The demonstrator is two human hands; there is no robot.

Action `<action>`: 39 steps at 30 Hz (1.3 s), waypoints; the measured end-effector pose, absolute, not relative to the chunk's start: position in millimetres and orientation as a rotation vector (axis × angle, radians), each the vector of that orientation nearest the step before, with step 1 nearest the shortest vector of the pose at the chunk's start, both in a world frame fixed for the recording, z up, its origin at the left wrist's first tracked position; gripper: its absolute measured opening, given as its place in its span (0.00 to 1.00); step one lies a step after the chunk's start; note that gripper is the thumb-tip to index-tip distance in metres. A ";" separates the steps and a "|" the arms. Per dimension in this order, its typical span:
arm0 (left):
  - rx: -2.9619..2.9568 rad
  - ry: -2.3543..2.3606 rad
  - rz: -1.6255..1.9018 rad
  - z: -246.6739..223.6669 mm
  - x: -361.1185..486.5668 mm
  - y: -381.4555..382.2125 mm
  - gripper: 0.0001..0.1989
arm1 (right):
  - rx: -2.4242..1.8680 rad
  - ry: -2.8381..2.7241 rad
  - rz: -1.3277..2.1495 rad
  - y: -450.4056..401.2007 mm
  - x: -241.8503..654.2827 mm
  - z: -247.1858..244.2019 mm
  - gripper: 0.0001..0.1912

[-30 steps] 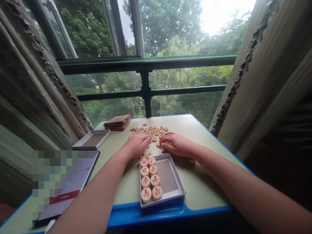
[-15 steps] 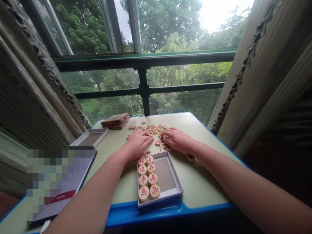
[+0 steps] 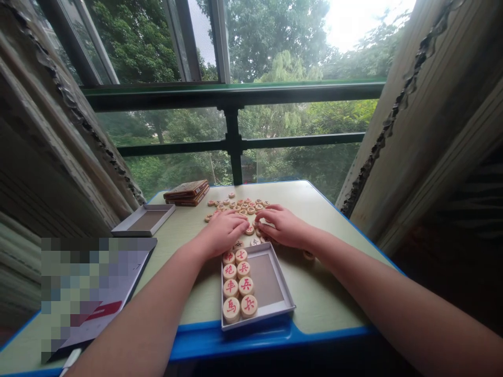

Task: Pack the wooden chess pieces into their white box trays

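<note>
Round wooden Chinese chess pieces [image 3: 251, 209] with red and black characters lie loosely on the table in front of my hands. My left hand [image 3: 225, 229] rests palm down over the near left side of the pile, fingers outstretched, hiding some pieces. Its fingertips are by a red-marked piece [image 3: 250, 230]. On the other side, my right hand [image 3: 282, 225] is open with bent, parted fingers touching pieces at the pile's right edge. Closest to me, a shallow box tray [image 3: 281, 277] holds two columns of red-marked pieces [image 3: 246, 286] along its left side; its right part shows bare bottom.
Another shallow box part [image 3: 143, 220] lies at the left, with stacked brown boxes [image 3: 186, 192] behind it. A partly blurred tablet or folder [image 3: 106, 309] sits at the table's left edge. One piece [image 3: 308, 255] lies under my right forearm. A railing [image 3: 234, 141] stands beyond the table.
My right hand has shifted a little to the left. The pieces by its fingers, a red one and a black one, have slid left toward my left hand, which has barely moved.
</note>
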State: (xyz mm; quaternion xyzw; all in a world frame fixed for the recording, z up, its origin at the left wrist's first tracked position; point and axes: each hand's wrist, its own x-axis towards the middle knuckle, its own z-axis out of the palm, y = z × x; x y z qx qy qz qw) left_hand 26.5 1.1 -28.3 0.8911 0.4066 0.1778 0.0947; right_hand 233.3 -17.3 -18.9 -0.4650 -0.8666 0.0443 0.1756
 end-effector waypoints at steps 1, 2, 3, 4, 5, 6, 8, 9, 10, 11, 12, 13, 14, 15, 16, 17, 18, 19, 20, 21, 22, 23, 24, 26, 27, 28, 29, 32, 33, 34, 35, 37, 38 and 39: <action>2.646 1.196 0.526 -28.4 26.4 1.5 0.23 | -1.332 -2.437 0.096 -18.3 233.1 -17.7 0.14; 2.649 1.191 0.524 -28.6 26.2 2.0 0.23 | -1.345 -2.432 0.072 -18.9 233.3 -16.6 0.14; 2.650 1.192 0.523 -28.8 26.0 2.5 0.23 | -1.347 -2.442 0.057 -19.3 233.6 -15.8 0.14; 2.652 1.198 0.523 -28.9 25.7 3.0 0.22 | -1.336 -2.465 0.053 -19.4 234.2 -15.4 0.13; 2.656 1.206 0.524 -29.0 25.5 3.4 0.22 | -1.314 -2.497 0.059 -19.4 234.7 -15.3 0.13; 2.662 1.214 0.526 -28.8 25.1 3.8 0.22 | -1.294 -2.525 0.070 -19.2 235.1 -15.6 0.13; 2.678 1.237 0.538 -28.0 24.4 4.1 0.22 | -1.310 -2.526 0.084 -18.5 235.4 -17.1 0.13; 2.687 1.249 0.543 -27.5 24.1 4.1 0.21 | -1.351 -2.493 0.078 -18.3 235.3 -17.9 0.13; 2.696 1.261 0.547 -27.0 23.8 4.1 0.21 | -1.399 -2.447 0.061 -18.2 235.0 -18.7 0.14; 2.704 1.269 0.548 -26.6 23.5 4.2 0.21 | -1.440 -2.400 0.037 -18.3 234.6 -19.3 0.15; 2.711 1.273 0.547 -26.3 23.4 4.4 0.21 | -1.458 -2.365 0.012 -18.6 234.1 -19.6 0.16; 2.718 1.272 0.543 -26.3 23.3 4.7 0.21 | -1.445 -2.362 -0.003 -19.2 233.7 -19.5 0.16; 2.721 1.266 0.539 -26.4 23.4 5.0 0.21 | -1.401 -2.391 -0.001 -19.8 233.3 -19.3 0.16; 2.723 1.256 0.533 -26.6 23.5 5.4 0.21 | -1.340 -2.442 0.015 -20.4 232.9 -18.9 0.15; 2.725 1.242 0.527 -26.7 23.7 5.8 0.21 | -1.278 -2.496 0.041 -20.9 232.7 -18.5 0.15; 2.726 1.227 0.520 -26.7 24.0 6.0 0.21 | -1.232 -2.538 0.068 -20.9 232.7 -18.3 0.14; 2.727 1.215 0.517 -26.5 24.3 6.1 0.21 | -1.217 -2.559 0.085 -20.5 232.8 -18.4 0.14; 2.727 1.208 0.521 -26.1 24.6 6.0 0.21 | -1.228 -2.558 0.091 -19.6 233.2 -18.8 0.13; 2.725 1.204 0.529 -25.4 24.9 5.7 0.21 | -1.257 -2.540 0.091 -18.3 233.7 -19.6 0.13; 2.722 1.205 0.545 -24.6 25.3 5.1 0.21 | -1.291 -2.515 0.095 -16.9 234.2 -20.5 0.13; 2.718 1.207 0.568 -23.7 25.6 4.3 0.21 | -1.326 -2.486 0.103 -15.6 234.8 -21.3 0.15; 2.714 1.208 0.594 -22.7 25.9 3.5 0.21 | -1.362 -2.452 0.112 -14.7 235.3 -22.0 0.16; 2.710 1.206 0.621 -21.8 26.1 2.7 0.21 | -1.395 -2.413 0.115 -14.2 235.5 -22.3 0.16; 2.706 1.197 0.666 -20.7 26.5 1.5 0.20 | -1.447 -2.347 0.090 -15.1 235.0 -21.8 0.15; 2.707 1.188 0.682 -20.6 26.7 1.2 0.20 | -1.462 -2.334 0.071 -16.0 234.4 -21.2 0.15; 2.709 1.176 0.691 -20.7 26.9 1.1 0.19 | -1.466 -2.342 0.057 -17.1 233.4 -20.6 0.15; 2.711 1.161 0.696 -21.2 27.0 1.2 0.19 | -1.458 -2.369 0.053 -18.0 232.5 -20.2 0.16; 2.713 1.116 0.698 -23.2 27.1 1.7 0.17 | -1.438 -2.423 0.082 -18.0 230.1 -20.8 0.15; 2.711 1.108 0.700 -23.8 26.9 1.9 0.17 | -1.444 -2.411 0.088 -17.1 229.8 -21.7 0.14; 2.707 1.106 0.704 -24.4 26.5 2.1 0.17 | -1.454 -2.393 0.092 -16.0 229.6 -22.7 0.12; 2.703 1.110 0.710 -24.7 26.1 2.3 0.17 | -1.463 -2.377 0.093 -15.0 229.5 -23.8 0.12; 2.691 1.122 0.723 -25.2 25.3 2.9 0.18 | -1.452 -2.368 0.080 -13.7 229.1 -25.7 0.12; 2.686 1.123 0.721 -25.3 25.0 3.2 0.18 | -1.432 -2.375 0.070 -13.7 228.7 -26.2 0.13; 2.684 1.119 0.714 -25.5 24.9 3.3 0.18 | -1.405 -2.389 0.063 -14.2 228.2 -26.3 0.14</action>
